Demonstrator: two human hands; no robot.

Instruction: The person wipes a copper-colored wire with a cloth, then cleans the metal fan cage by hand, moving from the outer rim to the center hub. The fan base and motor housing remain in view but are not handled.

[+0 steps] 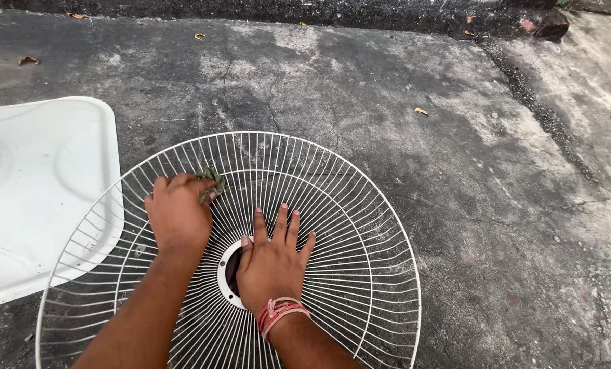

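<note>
The round white wire fan grille (333, 225) is lying flat on grey concrete (456, 137), its lower edge cut off. The left hand (177, 213) is pinching a green scrubbing pad (211, 183), mostly hidden; the right hand (271, 263) is pressing down, fingers spread.

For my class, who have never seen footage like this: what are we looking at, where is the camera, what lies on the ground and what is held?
There is one picture, from a camera worn on a person's head, looking down at their own two bare hands. On the cracked concrete ground lies a round white wire fan guard. The left hand presses a small green scrub pad against the wires. The right hand, with red threads at the wrist, lies flat by the guard's centre ring, holding nothing. A white plastic panel lies at the left, partly under the guard. A few dry leaves are scattered about.
</note>
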